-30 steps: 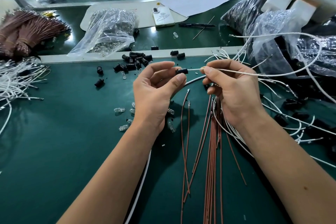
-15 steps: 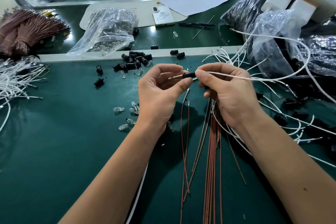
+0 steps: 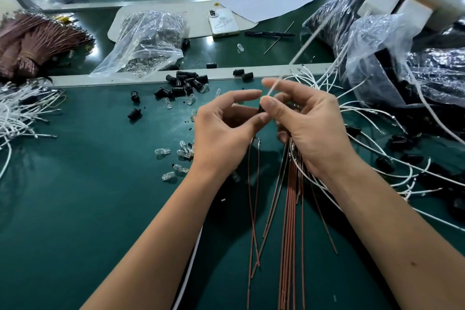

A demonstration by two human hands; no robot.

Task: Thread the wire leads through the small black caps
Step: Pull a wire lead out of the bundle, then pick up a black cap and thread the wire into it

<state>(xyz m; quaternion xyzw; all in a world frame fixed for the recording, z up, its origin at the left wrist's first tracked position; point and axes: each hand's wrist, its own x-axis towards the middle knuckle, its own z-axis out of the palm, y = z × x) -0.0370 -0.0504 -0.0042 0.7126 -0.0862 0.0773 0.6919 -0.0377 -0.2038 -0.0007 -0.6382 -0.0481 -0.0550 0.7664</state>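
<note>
Black cap [image 3: 261,109], small and matte, sits pinched between the left hand [image 3: 221,131] and the right hand [image 3: 309,128] above the smooth green mat [image 3: 88,209]. A thin white lead [image 3: 297,54], blurred, rises from it. No writing is legible.

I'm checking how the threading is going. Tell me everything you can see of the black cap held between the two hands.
The black cap is small, dark and looks like plastic; only a sliver shows. It is held above the green table, pinched between the left hand and the right hand, with the right thumb across it. A blurred white wire rises from just above it toward the upper right. Whether the wire passes through cannot be told.
</note>
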